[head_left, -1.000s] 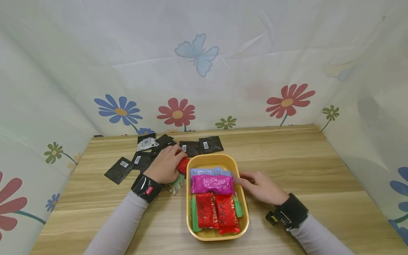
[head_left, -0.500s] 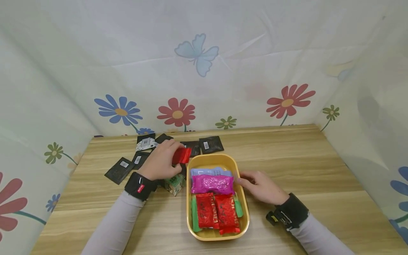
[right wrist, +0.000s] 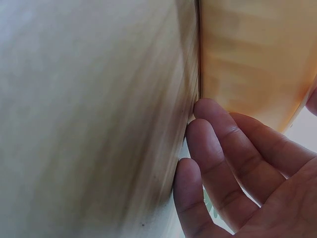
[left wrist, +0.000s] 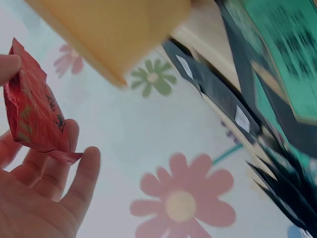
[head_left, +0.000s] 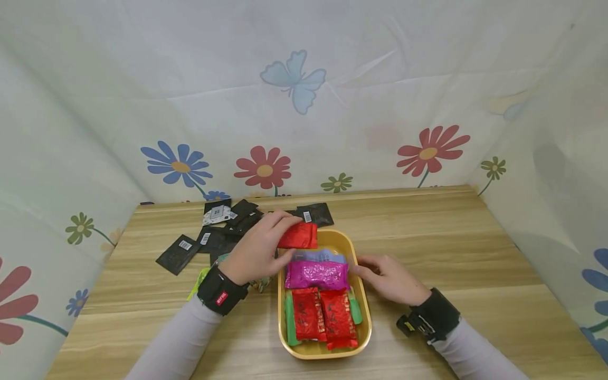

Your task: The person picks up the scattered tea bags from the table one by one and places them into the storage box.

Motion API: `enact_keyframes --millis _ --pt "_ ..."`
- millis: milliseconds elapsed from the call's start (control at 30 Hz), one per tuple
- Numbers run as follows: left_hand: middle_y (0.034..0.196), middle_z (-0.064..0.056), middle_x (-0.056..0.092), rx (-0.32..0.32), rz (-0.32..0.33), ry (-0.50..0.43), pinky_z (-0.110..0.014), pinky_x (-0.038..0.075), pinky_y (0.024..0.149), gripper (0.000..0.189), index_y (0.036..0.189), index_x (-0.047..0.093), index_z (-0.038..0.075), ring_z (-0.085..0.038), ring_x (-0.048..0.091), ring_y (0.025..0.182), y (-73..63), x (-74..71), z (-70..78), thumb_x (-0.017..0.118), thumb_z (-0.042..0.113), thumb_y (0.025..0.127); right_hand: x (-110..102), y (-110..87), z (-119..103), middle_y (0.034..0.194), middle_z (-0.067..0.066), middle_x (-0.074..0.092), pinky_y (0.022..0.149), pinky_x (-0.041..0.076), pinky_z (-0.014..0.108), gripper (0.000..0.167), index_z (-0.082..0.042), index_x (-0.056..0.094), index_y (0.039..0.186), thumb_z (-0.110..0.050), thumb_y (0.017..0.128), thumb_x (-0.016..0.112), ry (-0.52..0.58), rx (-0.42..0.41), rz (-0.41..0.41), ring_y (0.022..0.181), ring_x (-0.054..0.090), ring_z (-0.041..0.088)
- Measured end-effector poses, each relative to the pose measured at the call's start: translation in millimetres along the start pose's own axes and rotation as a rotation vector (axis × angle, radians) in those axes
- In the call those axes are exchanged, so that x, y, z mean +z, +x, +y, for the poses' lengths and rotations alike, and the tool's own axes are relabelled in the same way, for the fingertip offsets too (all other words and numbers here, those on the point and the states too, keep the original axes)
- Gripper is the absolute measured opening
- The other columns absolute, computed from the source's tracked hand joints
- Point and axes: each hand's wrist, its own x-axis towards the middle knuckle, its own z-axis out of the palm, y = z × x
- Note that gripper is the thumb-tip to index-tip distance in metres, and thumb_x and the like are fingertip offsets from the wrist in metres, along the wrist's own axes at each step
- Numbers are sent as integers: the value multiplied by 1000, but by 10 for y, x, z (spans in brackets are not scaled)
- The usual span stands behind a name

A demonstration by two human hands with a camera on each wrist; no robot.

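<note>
A red foil packet [head_left: 300, 236] is pinched between the thumb and fingers of my left hand [head_left: 260, 250], above the far left rim of a yellow plastic bin [head_left: 324, 354]. The same red packet [left wrist: 37, 104] appears with dark lettering in the left wrist view. My right hand [head_left: 391, 277] holds the bin's right side, thumb at the rim and fingers against the outer wall [right wrist: 247, 54]. Inside the bin, a shiny magenta packet [head_left: 316, 275] lies across a pale blue packet [head_left: 318, 256]. Two red packets [head_left: 307, 314] lie side by side nearer me, over green packets [head_left: 291, 322].
Several flat black sachets [head_left: 178, 254] with white labels lie scattered left of and behind the bin. A patterned white sachet [head_left: 217, 213] is among them. Green packets, partly hidden by my left hand, and a yellow-green item [head_left: 199, 279] lie beside it. Flowered white cloth walls surround the wooden table [head_left: 442, 237].
My left hand has lifted the red packet from the pile left of the bin and carried it right, over the bin's far left rim. My right hand and the bin have stayed still.
</note>
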Motion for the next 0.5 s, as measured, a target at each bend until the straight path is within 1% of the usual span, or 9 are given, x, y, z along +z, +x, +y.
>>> enact_keyframes --millis 100,167,367,400,433,467,500 --pt "132 -1 58 38 -2 -30 -35 56 102 58 139 57 13 -17 57 121 14 61 76 81 27 89 -1 2 -2 123 3 76 95 58 43 42 -11 71 132 -40 105 57 -19 5 8 110 72 18" --pt "132 0 57 59 -3 -42 -34 56 103 56 138 58 14 -16 57 121 16 95 120 81 28 90 1 3 -6 122 3 76 94 58 42 42 -11 71 131 -41 105 58 -26 14 13 109 72 17" --pt "133 0 57 88 1 -53 -33 56 103 57 140 58 14 -14 58 120 21 156 234 81 31 90 3 -2 -16 121 2 76 93 58 41 42 -11 71 131 -41 105 57 -28 17 13 108 72 17" --pt "136 -1 57 90 -4 -60 -35 55 104 60 142 57 14 -15 57 123 20 164 245 81 32 90 3 -4 -16 121 3 76 93 58 41 42 -11 71 131 -40 105 57 -28 14 12 108 72 17" --pt "142 -2 55 91 -15 -59 -37 54 107 67 146 54 15 -17 56 128 17 172 252 81 37 89 3 -5 -19 121 3 76 93 58 41 42 -11 71 131 -40 105 57 -32 13 12 108 72 17" --pt "150 -4 50 87 -35 -51 -41 50 112 77 152 48 16 -20 52 136 9 180 255 81 43 88 3 -5 -19 121 2 76 93 59 41 42 -11 71 131 -40 105 57 -29 15 12 108 72 17" --pt "159 -6 42 77 -62 -44 -45 45 118 87 158 40 17 -24 45 144 -3 190 255 79 51 87 3 -6 -18 121 2 76 93 58 41 41 -11 71 131 -40 105 57 -32 14 12 108 72 16"
